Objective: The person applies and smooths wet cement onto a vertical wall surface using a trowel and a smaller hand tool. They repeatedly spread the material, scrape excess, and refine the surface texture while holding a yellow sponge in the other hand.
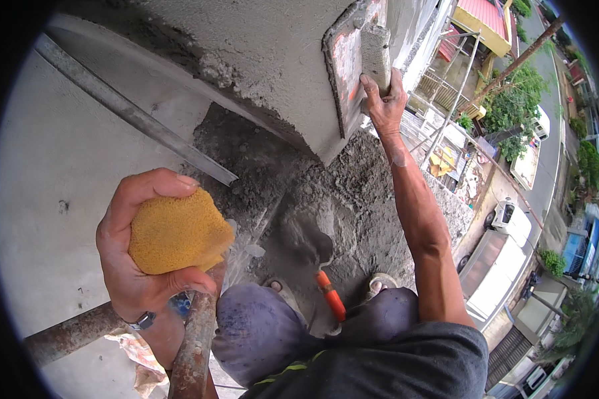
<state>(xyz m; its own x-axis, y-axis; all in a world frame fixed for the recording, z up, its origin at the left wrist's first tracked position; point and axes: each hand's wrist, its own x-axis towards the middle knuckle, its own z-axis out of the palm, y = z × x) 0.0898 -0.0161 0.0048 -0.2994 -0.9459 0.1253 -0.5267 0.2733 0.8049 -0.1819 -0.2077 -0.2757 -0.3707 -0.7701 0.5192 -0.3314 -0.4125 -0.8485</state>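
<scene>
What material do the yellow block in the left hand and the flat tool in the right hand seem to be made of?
The yellow block looks like coarse sponge or foam: matte, with a pitted, grainy surface and soft rounded corners. The flat tool looks like a plastering float, with a thin, rigid blade, perhaps metal or plastic, smeared with grey mortar; its handle is caked too, so its material cannot be told.

The sponge (178,233) is yellow-orange with a fine grainy pattern. The float (353,63) is grey with red-orange stains. The trowel handle (331,296) is bright orange. The wet mortar (326,199) is dark grey, the wall (259,46) lighter grey.
</scene>
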